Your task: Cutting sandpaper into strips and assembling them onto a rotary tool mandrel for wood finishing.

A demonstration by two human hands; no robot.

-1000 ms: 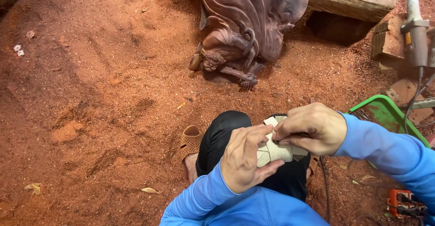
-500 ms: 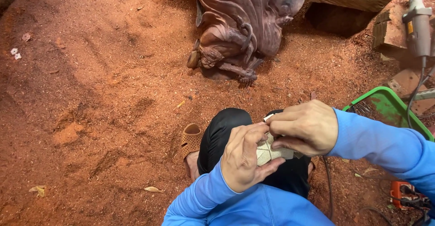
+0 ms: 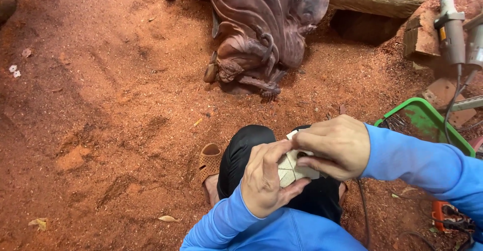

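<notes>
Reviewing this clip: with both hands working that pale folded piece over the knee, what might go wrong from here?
1. The pale creased piece is pinched between the left hand and right hand; it may tear or slip into the red sawdust.
2. A black cord runs close by the leg and might snag.
3. The wooden carving stands just ahead, so a stretched leg might knock it.

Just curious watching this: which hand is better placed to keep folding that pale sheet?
Probably the right hand: its fingertips pinch the pale sheet's top edge. The left hand cradles it from beneath, acting as support.
</notes>
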